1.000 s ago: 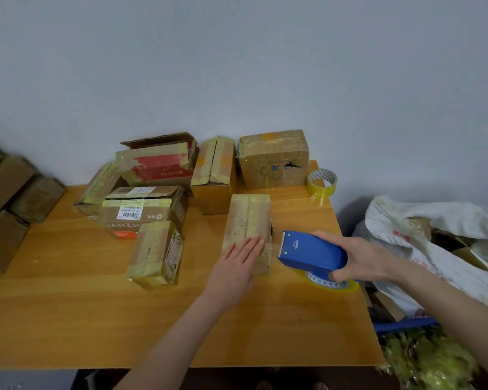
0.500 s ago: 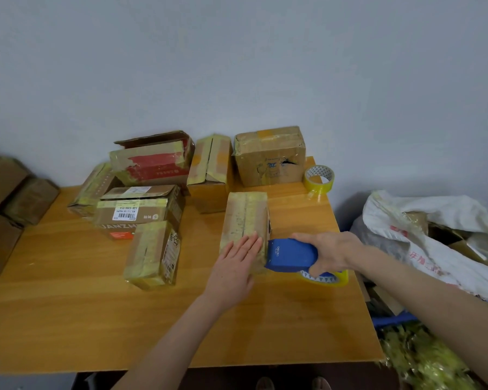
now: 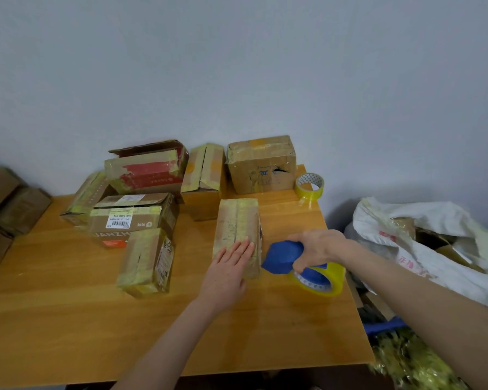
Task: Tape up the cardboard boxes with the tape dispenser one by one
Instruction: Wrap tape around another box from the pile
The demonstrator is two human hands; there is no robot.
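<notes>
A long cardboard box (image 3: 238,220) with yellowish tape along its top lies in the middle of the wooden table (image 3: 68,333). My left hand (image 3: 228,273) presses flat on its near end, fingers straight. My right hand (image 3: 319,247) grips the blue tape dispenser (image 3: 282,256), which carries a yellow tape roll (image 3: 326,281). The dispenser's blue nose sits at the box's near right corner, tilted with the roll low and to the right.
Several taped boxes (image 3: 147,263) crowd the table's back left. A spare yellow tape roll (image 3: 310,187) stands at the back right. More boxes (image 3: 3,209) are stacked off the left edge. A white sack (image 3: 434,249) with cardboard lies to the right.
My right hand brought the dispenser left to the box's side, then tilted it so the tape roll swings down and right. My left hand stays pressed on the box.
</notes>
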